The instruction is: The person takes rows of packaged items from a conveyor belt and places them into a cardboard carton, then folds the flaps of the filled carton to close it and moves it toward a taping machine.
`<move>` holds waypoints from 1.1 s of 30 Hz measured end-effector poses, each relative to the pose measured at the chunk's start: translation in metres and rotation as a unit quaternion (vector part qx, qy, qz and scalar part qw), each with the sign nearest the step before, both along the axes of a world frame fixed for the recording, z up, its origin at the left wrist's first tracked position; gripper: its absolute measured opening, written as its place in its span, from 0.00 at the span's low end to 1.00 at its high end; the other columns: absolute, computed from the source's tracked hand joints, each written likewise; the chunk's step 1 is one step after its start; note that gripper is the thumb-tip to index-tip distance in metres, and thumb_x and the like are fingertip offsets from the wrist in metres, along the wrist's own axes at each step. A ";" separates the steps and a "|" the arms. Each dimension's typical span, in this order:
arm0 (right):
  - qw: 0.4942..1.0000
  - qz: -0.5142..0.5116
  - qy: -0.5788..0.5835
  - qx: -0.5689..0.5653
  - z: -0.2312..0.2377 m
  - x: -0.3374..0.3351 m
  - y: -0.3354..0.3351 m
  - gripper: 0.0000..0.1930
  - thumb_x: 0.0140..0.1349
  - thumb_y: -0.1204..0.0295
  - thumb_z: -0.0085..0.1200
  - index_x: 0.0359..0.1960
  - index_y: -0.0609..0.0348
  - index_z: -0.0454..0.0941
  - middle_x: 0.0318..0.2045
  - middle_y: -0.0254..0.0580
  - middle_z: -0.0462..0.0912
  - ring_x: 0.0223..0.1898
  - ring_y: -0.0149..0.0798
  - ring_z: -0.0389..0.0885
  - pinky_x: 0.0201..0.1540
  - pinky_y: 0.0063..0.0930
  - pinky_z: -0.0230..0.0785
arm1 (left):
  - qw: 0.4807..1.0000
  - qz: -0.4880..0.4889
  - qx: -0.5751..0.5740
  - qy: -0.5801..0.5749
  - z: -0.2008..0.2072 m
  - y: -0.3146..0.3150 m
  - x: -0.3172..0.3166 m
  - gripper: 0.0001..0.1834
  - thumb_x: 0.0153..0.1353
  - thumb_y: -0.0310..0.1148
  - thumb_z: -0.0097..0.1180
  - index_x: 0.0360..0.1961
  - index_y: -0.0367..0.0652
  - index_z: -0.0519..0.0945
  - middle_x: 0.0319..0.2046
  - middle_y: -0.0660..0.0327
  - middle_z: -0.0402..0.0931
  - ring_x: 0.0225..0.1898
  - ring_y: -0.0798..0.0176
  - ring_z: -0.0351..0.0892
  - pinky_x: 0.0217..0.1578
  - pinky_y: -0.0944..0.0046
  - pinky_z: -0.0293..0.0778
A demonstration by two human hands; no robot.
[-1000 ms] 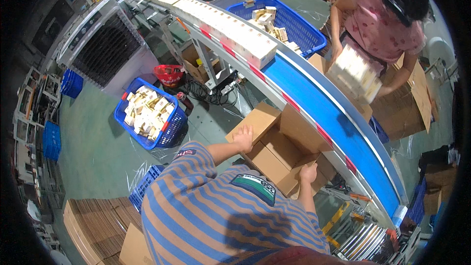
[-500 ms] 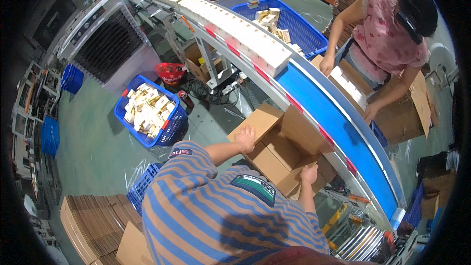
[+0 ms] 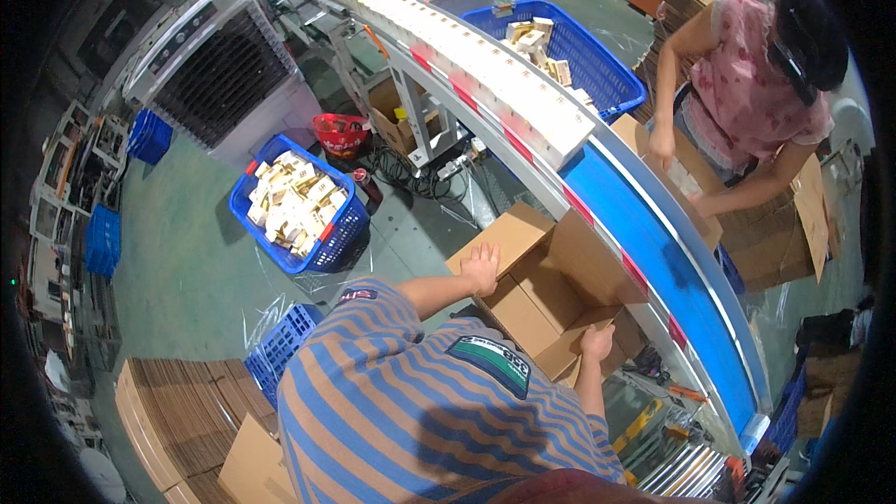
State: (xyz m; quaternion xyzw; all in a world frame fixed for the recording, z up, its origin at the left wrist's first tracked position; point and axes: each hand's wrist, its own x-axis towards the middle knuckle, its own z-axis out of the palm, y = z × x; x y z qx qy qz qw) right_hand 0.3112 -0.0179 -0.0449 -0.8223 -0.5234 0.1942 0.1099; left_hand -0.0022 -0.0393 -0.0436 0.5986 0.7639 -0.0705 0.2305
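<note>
Green floor (image 3: 196, 224), blue conveyor belt (image 3: 661, 257) running to lower R of frame. Open cardboard box (image 3: 527, 308) R of ctr. L hand (image 3: 481, 268) flat on flap (image 3: 513, 230), unclenched; R hand (image 3: 597, 341) grasping box's lower-R side.

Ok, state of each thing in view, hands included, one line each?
Carton: open, inside visible
Left hand: resting on the carton's left flap
Right hand: curled over the carton's opposite edge
Conveyor belt: upper stretch loaded with white packs
Near blue basket: heaped with small boxes
Far blue basket: partly filled
Flat cardboard: stacked
Air cooler: upright; running or not, can't tell
</note>
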 end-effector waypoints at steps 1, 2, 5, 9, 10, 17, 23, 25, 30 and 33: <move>1.000 -0.001 0.004 0.009 0.001 0.002 -0.003 0.20 0.52 0.66 0.57 0.44 0.63 0.66 0.39 0.59 0.79 0.43 0.59 0.78 0.46 0.48 0.68 | 1.000 -0.004 0.000 0.000 0.001 -0.001 0.002 0.51 0.49 0.45 0.61 0.68 0.43 0.45 0.65 0.49 0.48 0.65 0.46 0.51 0.50 0.42 0.68; 1.000 0.001 0.013 0.011 0.000 0.003 -0.003 0.21 0.52 0.66 0.57 0.44 0.63 0.66 0.39 0.59 0.79 0.43 0.59 0.78 0.46 0.48 0.68 | 1.000 0.000 -0.001 -0.004 -0.003 0.000 0.002 0.51 0.49 0.45 0.61 0.68 0.43 0.45 0.66 0.49 0.48 0.66 0.46 0.50 0.51 0.42 0.67; 1.000 -0.013 0.014 0.007 -0.014 0.008 0.000 0.21 0.52 0.64 0.57 0.44 0.61 0.67 0.39 0.59 0.79 0.43 0.59 0.77 0.46 0.49 0.69 | 1.000 -0.003 -0.007 0.000 -0.015 0.004 0.002 0.51 0.50 0.46 0.61 0.68 0.42 0.44 0.67 0.49 0.45 0.67 0.45 0.48 0.53 0.41 0.66; 1.000 -0.006 -0.007 -0.021 -0.009 0.003 0.003 0.20 0.54 0.62 0.55 0.43 0.61 0.66 0.38 0.60 0.79 0.42 0.59 0.78 0.45 0.49 0.69 | 1.000 -0.008 -0.003 -0.007 -0.017 0.001 -0.003 0.51 0.51 0.46 0.60 0.69 0.42 0.42 0.68 0.47 0.44 0.67 0.44 0.48 0.54 0.41 0.65; 0.999 -0.013 -0.008 -0.030 -0.007 0.001 0.005 0.20 0.54 0.62 0.56 0.43 0.61 0.66 0.38 0.60 0.79 0.42 0.59 0.78 0.45 0.49 0.69 | 1.000 -0.010 -0.009 -0.006 -0.014 0.000 -0.004 0.52 0.51 0.47 0.60 0.69 0.41 0.41 0.68 0.46 0.44 0.68 0.43 0.48 0.54 0.41 0.65; 0.999 -0.031 0.000 -0.024 0.003 -0.002 0.000 0.21 0.55 0.62 0.56 0.44 0.62 0.66 0.39 0.59 0.79 0.42 0.58 0.78 0.45 0.48 0.69 | 1.000 -0.016 0.012 0.009 -0.009 0.001 -0.001 0.53 0.51 0.47 0.61 0.68 0.40 0.42 0.67 0.44 0.45 0.66 0.41 0.50 0.54 0.43 0.66; 0.999 -0.027 -0.004 -0.039 -0.002 0.001 0.002 0.21 0.55 0.61 0.55 0.45 0.61 0.65 0.40 0.58 0.78 0.43 0.58 0.78 0.45 0.47 0.70 | 1.000 -0.022 0.003 0.007 -0.010 0.002 -0.001 0.53 0.50 0.48 0.62 0.68 0.40 0.42 0.67 0.44 0.45 0.66 0.42 0.50 0.54 0.43 0.66; 0.999 -0.035 -0.004 -0.035 -0.009 0.004 0.002 0.22 0.56 0.60 0.55 0.45 0.61 0.66 0.41 0.58 0.78 0.44 0.58 0.77 0.46 0.47 0.69 | 1.000 -0.021 0.005 -0.002 -0.011 0.004 -0.001 0.53 0.50 0.48 0.62 0.68 0.39 0.43 0.67 0.43 0.45 0.66 0.40 0.49 0.55 0.44 0.64; 0.999 -0.009 0.031 0.016 0.006 0.008 0.005 0.26 0.55 0.60 0.56 0.51 0.62 0.68 0.44 0.58 0.78 0.46 0.56 0.77 0.49 0.44 0.69 | 0.988 -0.012 0.022 -0.150 0.011 0.038 -0.025 0.48 0.52 0.46 0.61 0.66 0.35 0.49 0.65 0.43 0.50 0.67 0.41 0.49 0.60 0.40 0.56; 0.942 0.059 0.185 0.272 0.058 0.007 0.034 0.14 0.57 0.66 0.57 0.39 0.64 0.79 0.38 0.53 0.81 0.41 0.49 0.81 0.43 0.35 0.72 | 0.927 -0.094 0.358 -0.056 0.077 0.109 -0.061 0.39 0.54 0.43 0.58 0.62 0.33 0.59 0.59 0.41 0.61 0.61 0.43 0.60 0.60 0.41 0.53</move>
